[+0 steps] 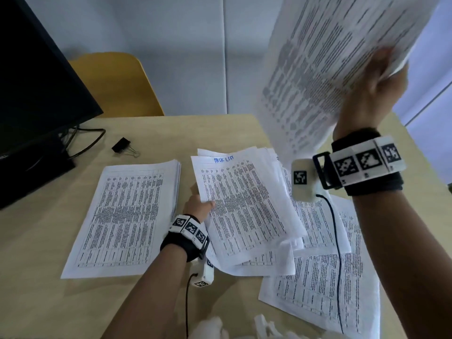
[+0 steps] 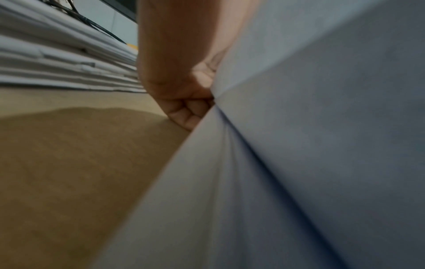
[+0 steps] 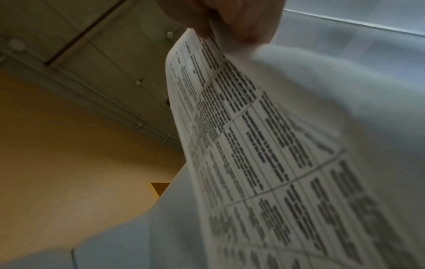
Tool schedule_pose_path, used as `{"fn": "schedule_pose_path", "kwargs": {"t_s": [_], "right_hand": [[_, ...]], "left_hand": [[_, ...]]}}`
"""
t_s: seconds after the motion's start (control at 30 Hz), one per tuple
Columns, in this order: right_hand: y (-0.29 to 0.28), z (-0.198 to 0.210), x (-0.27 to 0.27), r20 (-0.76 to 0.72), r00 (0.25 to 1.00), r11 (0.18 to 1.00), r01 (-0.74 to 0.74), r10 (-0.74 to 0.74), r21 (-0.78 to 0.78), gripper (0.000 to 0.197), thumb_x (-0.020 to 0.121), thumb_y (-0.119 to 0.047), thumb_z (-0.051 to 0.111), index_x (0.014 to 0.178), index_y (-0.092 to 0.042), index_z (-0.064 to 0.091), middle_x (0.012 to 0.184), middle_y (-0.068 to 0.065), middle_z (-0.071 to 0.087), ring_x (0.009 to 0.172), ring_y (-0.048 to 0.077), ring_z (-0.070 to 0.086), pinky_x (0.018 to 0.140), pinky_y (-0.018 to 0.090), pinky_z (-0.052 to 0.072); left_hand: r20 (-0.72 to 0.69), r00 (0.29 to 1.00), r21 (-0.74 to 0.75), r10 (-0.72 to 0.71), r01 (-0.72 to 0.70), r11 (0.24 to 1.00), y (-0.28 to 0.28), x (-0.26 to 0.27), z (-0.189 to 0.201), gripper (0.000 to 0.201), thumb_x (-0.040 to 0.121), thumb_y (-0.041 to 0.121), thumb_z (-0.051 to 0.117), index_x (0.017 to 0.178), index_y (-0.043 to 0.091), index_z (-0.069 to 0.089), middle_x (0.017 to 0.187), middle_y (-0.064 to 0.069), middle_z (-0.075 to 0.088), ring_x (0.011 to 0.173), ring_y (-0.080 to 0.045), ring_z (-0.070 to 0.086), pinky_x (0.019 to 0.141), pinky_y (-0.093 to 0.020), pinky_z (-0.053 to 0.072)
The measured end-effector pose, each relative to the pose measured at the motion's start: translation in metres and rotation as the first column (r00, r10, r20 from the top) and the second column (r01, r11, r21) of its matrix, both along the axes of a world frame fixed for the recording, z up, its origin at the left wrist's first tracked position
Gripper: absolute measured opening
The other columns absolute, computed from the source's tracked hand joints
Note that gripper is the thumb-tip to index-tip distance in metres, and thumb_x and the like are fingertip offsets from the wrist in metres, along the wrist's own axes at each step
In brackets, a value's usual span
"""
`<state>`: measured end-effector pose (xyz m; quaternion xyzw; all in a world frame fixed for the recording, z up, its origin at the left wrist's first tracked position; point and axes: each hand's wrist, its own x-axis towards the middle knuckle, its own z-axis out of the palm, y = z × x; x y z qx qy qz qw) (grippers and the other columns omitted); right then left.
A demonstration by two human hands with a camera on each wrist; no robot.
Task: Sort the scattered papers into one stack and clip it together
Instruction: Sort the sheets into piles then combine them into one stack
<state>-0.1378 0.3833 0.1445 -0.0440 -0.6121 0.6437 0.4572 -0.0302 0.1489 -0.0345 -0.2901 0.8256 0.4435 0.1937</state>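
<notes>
A neat stack of printed papers [image 1: 127,216] lies on the table's left half. My left hand [image 1: 199,204] grips the left edge of a loose bundle of sheets [image 1: 244,204], its top page headed in blue ink, lifted off the table; my curled fingers [image 2: 186,112] show under the bundle [image 2: 299,145] in the left wrist view. My right hand [image 1: 381,77] is raised high at the right and pinches a few printed sheets [image 1: 325,64] that hang down; the right wrist view shows these sheets [image 3: 264,154] from below. A black binder clip [image 1: 121,145] sits behind the stack.
More loose sheets [image 1: 322,285] lie scattered at the front right of the wooden table [image 1: 49,302]. A black monitor [image 1: 31,81] with cables stands at the back left. A yellow chair [image 1: 117,84] sits behind the table.
</notes>
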Motion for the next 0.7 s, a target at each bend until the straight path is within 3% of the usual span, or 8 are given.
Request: {"fn": "schedule_pose_path", "kwargs": {"t_s": [0.1,0.17,0.27,0.4,0.47,0.53,0.63,0.7], "right_hand": [[-0.004,0.001,-0.002,0.072,0.994,0.996,-0.075,0.078,-0.045,0.013,0.092,-0.016,0.044,0.092,-0.01,0.055,0.076,-0.008,0.055,0.063,-0.011,0.051,0.066,0.013,0.046],[-0.01,-0.017,0.001,0.348,0.932,0.982,-0.149,0.102,0.113,0.007,0.091,-0.016,0.047,0.088,-0.014,0.053,0.068,-0.009,0.049,0.045,-0.016,0.046,0.05,0.004,0.036],[-0.016,-0.065,0.01,0.675,0.724,0.885,-0.398,0.141,0.241,0.015,0.086,-0.009,0.05,0.072,-0.013,0.057,0.062,0.0,0.052,0.041,-0.003,0.05,0.047,0.018,0.039],[-0.018,-0.124,0.029,0.889,0.456,0.747,-0.607,0.048,0.271,0.026,0.088,-0.021,0.051,0.09,0.003,0.061,0.079,0.015,0.055,0.073,0.024,0.051,0.054,0.02,0.041],[-0.019,-0.149,0.041,0.939,0.344,0.744,-0.626,-0.005,0.234,0.046,0.086,-0.035,0.051,0.112,0.003,0.051,0.109,0.02,0.051,0.104,0.03,0.049,0.082,0.029,0.044],[-0.019,-0.164,0.051,0.978,0.201,0.788,-0.593,-0.054,0.166,0.065,0.085,-0.041,0.056,0.131,-0.003,0.032,0.138,0.017,0.031,0.131,0.035,0.026,0.106,0.048,0.026],[-0.019,-0.173,0.057,0.993,0.109,0.783,-0.614,-0.044,0.102,0.082,0.086,-0.035,0.058,0.141,0.003,0.01,0.148,0.021,0.016,0.138,0.037,0.016,0.111,0.048,0.02],[-0.017,-0.176,0.059,0.995,0.089,0.774,-0.633,0.047,0.02,0.072,0.087,-0.028,0.058,0.138,0.004,0.019,0.141,0.019,0.032,0.131,0.033,0.033,0.104,0.04,0.034]], "left_hand": [[0.008,1.0,-0.007,0.0,0.001,1.0,0.001,0.001,0.003,0.031,0.092,0.024,0.054,0.116,0.005,0.058,0.116,-0.014,0.063,0.107,-0.027,0.059,0.084,-0.026,0.043],[0.052,0.999,-0.011,0.006,-0.005,1.0,0.003,0.0,0.008,0.029,0.097,0.031,0.044,0.096,0.006,0.057,0.094,-0.015,0.06,0.088,-0.025,0.058,0.074,-0.028,0.042],[0.077,0.987,0.075,0.139,-0.144,0.987,0.001,-0.001,0.009,0.064,0.099,0.048,0.016,0.136,0.003,0.041,0.139,-0.023,0.044,0.127,-0.031,0.046,0.105,-0.037,0.034],[0.016,0.981,0.317,0.196,-0.191,0.929,0.002,0.0,0.013,0.07,0.094,0.058,0.009,0.15,0.016,0.008,0.158,-0.005,0.008,0.146,-0.021,0.011,0.118,-0.037,0.009],[0.079,0.996,0.233,0.045,-0.063,0.97,0.001,-0.001,0.015,0.077,0.091,0.059,0.028,0.149,0.01,0.016,0.156,-0.009,0.016,0.144,-0.024,0.02,0.116,-0.036,0.016],[0.167,0.984,0.132,-0.067,0.045,0.99,0.002,-0.001,0.016,0.083,0.087,0.055,0.049,0.146,0.002,0.023,0.153,-0.013,0.026,0.139,-0.027,0.03,0.112,-0.035,0.025],[0.102,0.994,0.054,-0.051,0.046,0.998,0.008,0.001,0.009,0.046,0.093,0.023,0.054,0.131,0.001,0.041,0.135,-0.011,0.046,0.122,-0.024,0.046,0.09,-0.022,0.037],[0.019,1.0,0.043,0.012,-0.012,0.999,0.016,0.004,0.009,0.033,0.093,0.009,0.048,0.125,0.004,0.048,0.128,-0.013,0.053,0.113,-0.024,0.051,0.083,-0.02,0.037]]}}
